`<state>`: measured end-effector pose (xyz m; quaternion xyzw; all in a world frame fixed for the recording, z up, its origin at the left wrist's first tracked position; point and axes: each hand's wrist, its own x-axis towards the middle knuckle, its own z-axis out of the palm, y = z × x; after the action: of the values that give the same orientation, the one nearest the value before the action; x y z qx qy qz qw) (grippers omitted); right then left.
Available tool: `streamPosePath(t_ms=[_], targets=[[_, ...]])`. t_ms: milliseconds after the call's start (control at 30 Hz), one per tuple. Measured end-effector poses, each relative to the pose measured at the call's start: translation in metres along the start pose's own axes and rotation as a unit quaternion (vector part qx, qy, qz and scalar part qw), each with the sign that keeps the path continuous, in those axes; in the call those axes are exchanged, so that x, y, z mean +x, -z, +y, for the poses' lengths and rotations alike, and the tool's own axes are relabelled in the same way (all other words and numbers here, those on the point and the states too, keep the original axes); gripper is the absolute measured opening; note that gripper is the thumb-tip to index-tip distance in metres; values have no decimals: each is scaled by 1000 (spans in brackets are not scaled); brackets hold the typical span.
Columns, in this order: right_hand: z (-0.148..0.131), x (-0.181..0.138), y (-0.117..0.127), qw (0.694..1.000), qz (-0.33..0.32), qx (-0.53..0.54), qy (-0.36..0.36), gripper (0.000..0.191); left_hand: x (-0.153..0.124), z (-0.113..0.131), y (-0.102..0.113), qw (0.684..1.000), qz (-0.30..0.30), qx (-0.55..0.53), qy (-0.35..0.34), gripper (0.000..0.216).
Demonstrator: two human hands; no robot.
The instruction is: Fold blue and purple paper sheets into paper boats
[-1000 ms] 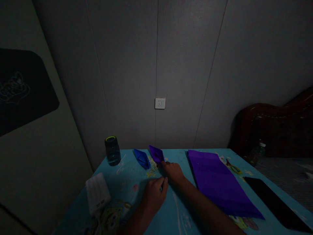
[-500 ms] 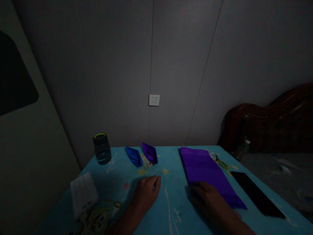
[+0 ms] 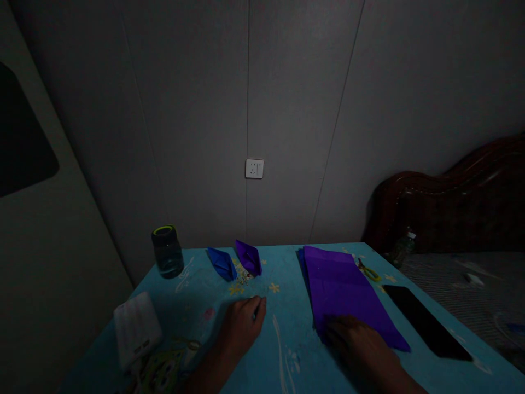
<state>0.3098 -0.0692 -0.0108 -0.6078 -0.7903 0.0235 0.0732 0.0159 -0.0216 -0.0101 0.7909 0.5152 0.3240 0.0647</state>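
Note:
My left hand (image 3: 243, 322) rests on the blue patterned tablecloth with its fingers curled in; nothing shows in it. Further right, my right hand (image 3: 356, 340) is on the near left corner of the purple paper (image 3: 344, 284). Its fingers are dark and smeared, so I cannot make out whether they pinch the paper. A strip of blue paper (image 3: 302, 261) peeks out under the purple paper's upper left edge. Beyond my left hand sit a blue folded paper boat (image 3: 222, 264) and a purple folded paper boat (image 3: 249, 257).
A dark bottle with a yellow-green rim (image 3: 168, 253) stands at the back left. Nearer are a white power bank (image 3: 138, 328) and a yellow cartoon item (image 3: 164, 369). On the right lie scissors with yellow-green handles (image 3: 369, 271) and a flat black slab (image 3: 426, 322).
My right hand has shifted slightly toward me and to the right at the paper's near corner. More of the blue strip shows. My left hand keeps its pose; the view has turned slightly.

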Motion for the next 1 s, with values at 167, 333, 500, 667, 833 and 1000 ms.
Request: streamPosePath(t_ms=[167, 333, 500, 667, 833, 1000], targets=[[2, 0, -2, 999, 5, -38, -2, 32, 0, 0, 1, 1000, -4, 3, -5, 40], [11, 1, -2, 995, 34, -85, -24, 26, 1, -1, 1, 1000, -6, -3, -9, 41], [21, 0, 7, 994, 61, -85, -38, 26, 1, 1, 0, 1000, -11, 0, -5, 40], [26, -2, 11, 994, 82, 19, -62, 31, 0, 1, 1, 1000, -3, -15, -14, 38], [22, -3, 15, 987, 106, 91, -76, 36, 0, 1, 1, 1000, -8, -20, -7, 38], [-2, -16, 18, 972, 214, 89, -20, 36, 2, 3, 0, 995, -31, -98, 7, 39]])
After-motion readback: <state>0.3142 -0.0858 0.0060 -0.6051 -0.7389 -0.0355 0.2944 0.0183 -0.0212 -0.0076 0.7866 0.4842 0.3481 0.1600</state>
